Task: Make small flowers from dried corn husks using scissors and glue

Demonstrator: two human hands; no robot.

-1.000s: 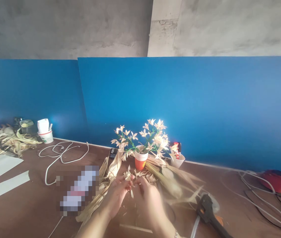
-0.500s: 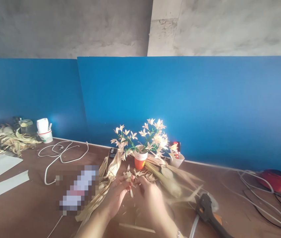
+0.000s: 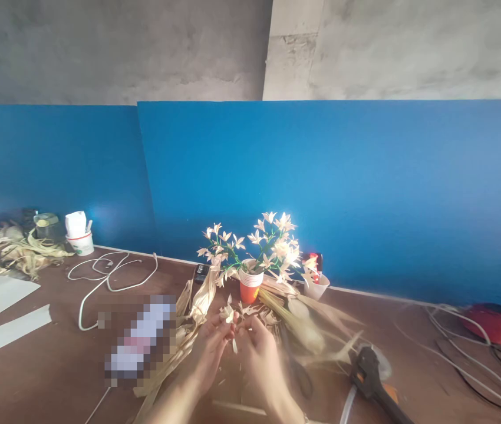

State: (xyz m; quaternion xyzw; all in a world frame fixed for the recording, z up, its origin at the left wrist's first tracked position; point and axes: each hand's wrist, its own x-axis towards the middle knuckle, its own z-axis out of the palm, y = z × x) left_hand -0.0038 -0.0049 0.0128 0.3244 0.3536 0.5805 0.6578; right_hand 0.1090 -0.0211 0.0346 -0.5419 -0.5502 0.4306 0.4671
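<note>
My left hand is closed in a pinch around a small pale corn-husk flower, whose petals stick up past the fingertips. Close beside it, my right hand has thumb and forefinger pressed together at the flower's edge; what they pinch is hidden. A narrow husk strip hangs between the hands. Just beyond them stands an orange and white paper cup with green stems and many cream husk flowers. Husk scraps lie in front of the cup.
Dry corn husks lie left of my hands, more husks right. A black glue gun rests at right, near a red object with cables. Scissors lie by my right wrist. A blurred-out object and white cable are left.
My right hand has shifted slightly left, closer to my left hand, uncovering the scissors' handle beside it. My left hand stays at the flower.
</note>
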